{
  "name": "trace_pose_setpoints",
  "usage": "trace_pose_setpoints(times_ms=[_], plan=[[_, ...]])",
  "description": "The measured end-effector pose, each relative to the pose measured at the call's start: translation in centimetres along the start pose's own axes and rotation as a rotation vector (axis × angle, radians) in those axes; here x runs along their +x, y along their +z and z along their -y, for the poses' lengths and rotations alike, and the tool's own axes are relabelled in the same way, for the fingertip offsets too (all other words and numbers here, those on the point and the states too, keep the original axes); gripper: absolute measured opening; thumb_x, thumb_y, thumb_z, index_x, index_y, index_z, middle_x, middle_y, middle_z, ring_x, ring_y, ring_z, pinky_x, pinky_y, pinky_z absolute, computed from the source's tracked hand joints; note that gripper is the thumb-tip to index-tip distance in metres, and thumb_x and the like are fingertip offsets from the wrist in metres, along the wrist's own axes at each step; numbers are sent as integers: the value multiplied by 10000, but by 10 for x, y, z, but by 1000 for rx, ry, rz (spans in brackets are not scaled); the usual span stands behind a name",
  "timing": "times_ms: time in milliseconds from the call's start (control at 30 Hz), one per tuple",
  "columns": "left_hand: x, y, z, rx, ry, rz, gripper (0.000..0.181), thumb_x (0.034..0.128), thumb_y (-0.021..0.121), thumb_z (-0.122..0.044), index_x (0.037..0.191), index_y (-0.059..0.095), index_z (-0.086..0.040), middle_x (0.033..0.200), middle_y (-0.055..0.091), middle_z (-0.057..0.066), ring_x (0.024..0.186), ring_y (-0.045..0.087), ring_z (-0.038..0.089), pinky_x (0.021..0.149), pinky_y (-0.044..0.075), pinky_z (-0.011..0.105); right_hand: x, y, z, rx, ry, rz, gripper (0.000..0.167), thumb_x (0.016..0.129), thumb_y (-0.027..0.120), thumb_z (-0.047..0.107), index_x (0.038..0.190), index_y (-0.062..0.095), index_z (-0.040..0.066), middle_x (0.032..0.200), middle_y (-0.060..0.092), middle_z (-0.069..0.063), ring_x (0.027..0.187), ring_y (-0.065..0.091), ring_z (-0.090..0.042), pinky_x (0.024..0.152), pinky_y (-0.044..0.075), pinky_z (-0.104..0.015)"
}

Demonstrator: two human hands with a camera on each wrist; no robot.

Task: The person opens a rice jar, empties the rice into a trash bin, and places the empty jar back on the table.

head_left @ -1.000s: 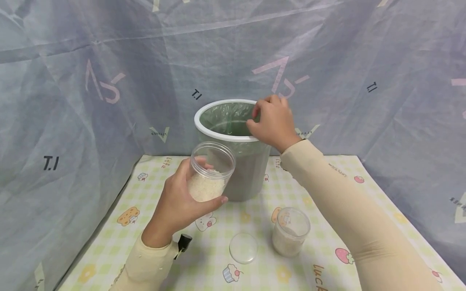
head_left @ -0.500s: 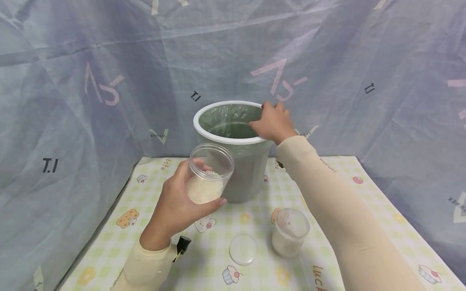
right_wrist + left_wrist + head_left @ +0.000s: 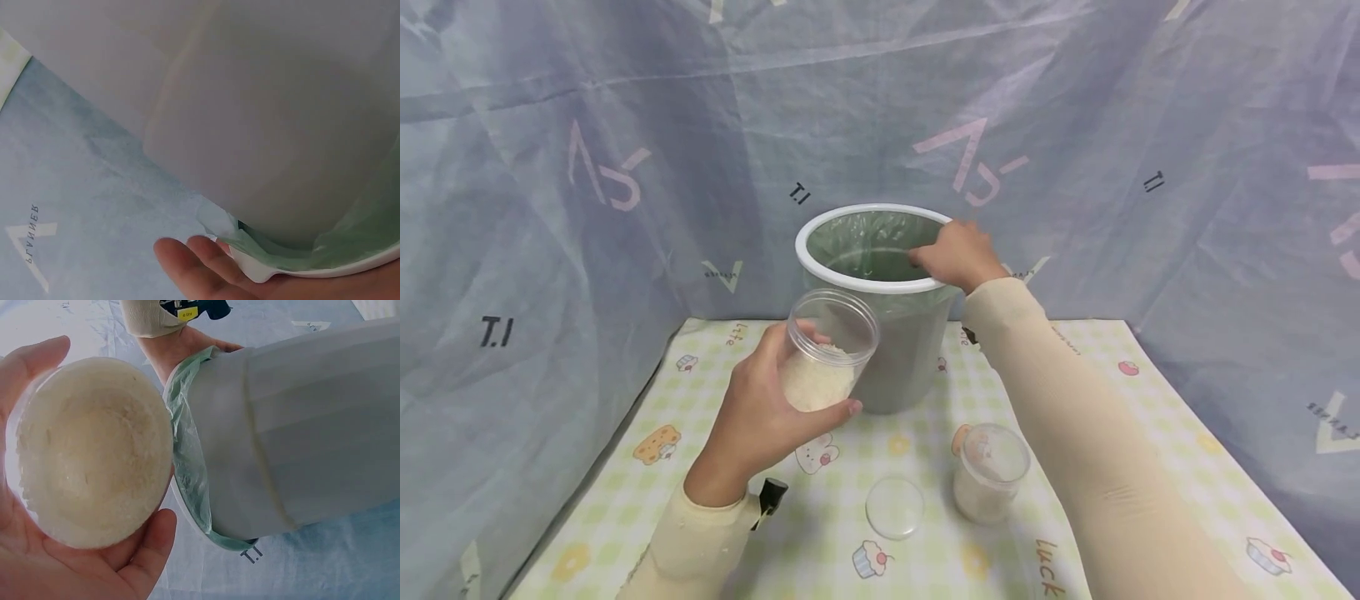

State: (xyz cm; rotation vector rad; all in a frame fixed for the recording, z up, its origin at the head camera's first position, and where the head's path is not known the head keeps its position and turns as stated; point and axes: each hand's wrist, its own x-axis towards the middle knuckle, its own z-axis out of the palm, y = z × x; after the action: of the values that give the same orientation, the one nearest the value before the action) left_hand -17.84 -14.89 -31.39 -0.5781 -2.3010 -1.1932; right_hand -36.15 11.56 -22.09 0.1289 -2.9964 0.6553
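Note:
My left hand (image 3: 767, 408) grips a clear plastic jar (image 3: 831, 350) round its side, the mouth uncovered and tilted toward the upper right. White grains that look like rice fill its lower part; the jar's bottom (image 3: 94, 450) shows in the left wrist view. Behind it stands a grey trash can (image 3: 902, 350) with a white rim ring and a green liner bag. My right hand (image 3: 962, 254) holds the can's right rim, the thumb inside. In the right wrist view its fingers (image 3: 194, 269) lie on the outside, beside the rim (image 3: 337, 272) and the liner (image 3: 294, 257).
A second clear jar (image 3: 988, 479), partly filled with pale stuff, stands on the checked tablecloth (image 3: 805, 542) at the front right. To its left lies a round clear lid (image 3: 895, 508). A grey-blue curtain (image 3: 625, 208) closes off the back and sides.
My right hand has come down from above the rim and now grips the trash can's right edge. The left hand keeps holding the jar in about the same spot.

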Motion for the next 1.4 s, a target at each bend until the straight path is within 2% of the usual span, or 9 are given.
trace_pose_setpoints(times_ms=[200,367,533,633,867,1100,1400], plan=[[4,-4,0,26,-5,-36,865,634,997,-367,1335,509,-233,1225,631,-196,1122,622,63,876,481,282,-2,-3,-1,-9,33,27,810,928,594,559,1481,494,-24,1628,298,-248,1484,304,-467,1179,330,-600],[6,-6,3,34,-47,-66,908,625,998,-392,1365,503,-218,1259,661,-128,1112,629,115,874,488,342,-5,-6,-1,-50,30,54,882,909,602,569,1530,426,-32,1648,271,-257,1501,284,-479,1187,324,-602],[8,-9,11,46,-137,-80,917,633,988,-420,1380,492,-230,1308,656,-52,1125,621,184,890,477,409,-5,-3,1,-84,11,67,854,911,589,567,1508,463,-30,1638,298,-261,1494,299,-477,1182,332,-600],[12,-11,13,57,-164,-80,919,646,975,-443,1393,486,-226,1309,652,-46,1119,623,196,894,471,414,-3,-2,2,-87,6,69,855,908,584,567,1500,467,-39,1630,305,-264,1494,297,-467,1184,328,-596],[26,-16,13,96,-157,-97,943,658,953,-495,1418,480,-200,1307,659,-9,1103,631,226,872,468,431,-1,-3,3,-71,22,82,908,931,563,572,1554,364,-57,1654,238,-270,1512,252,-480,1201,299,-602],[44,-20,11,166,-116,-106,861,659,944,-503,1311,505,-152,1248,673,20,1082,641,269,872,472,452,-2,-4,3,-77,32,102,909,936,530,563,1574,326,-52,1672,190,-266,1521,228,-482,1208,287,-597],[64,-31,5,206,-96,-86,869,666,943,-488,1318,499,-123,1313,652,0,1190,616,272,947,473,467,-2,-4,5,-73,30,130,881,968,507,564,1590,313,-29,1707,114,-241,1562,133,-471,1243,201,-609]])
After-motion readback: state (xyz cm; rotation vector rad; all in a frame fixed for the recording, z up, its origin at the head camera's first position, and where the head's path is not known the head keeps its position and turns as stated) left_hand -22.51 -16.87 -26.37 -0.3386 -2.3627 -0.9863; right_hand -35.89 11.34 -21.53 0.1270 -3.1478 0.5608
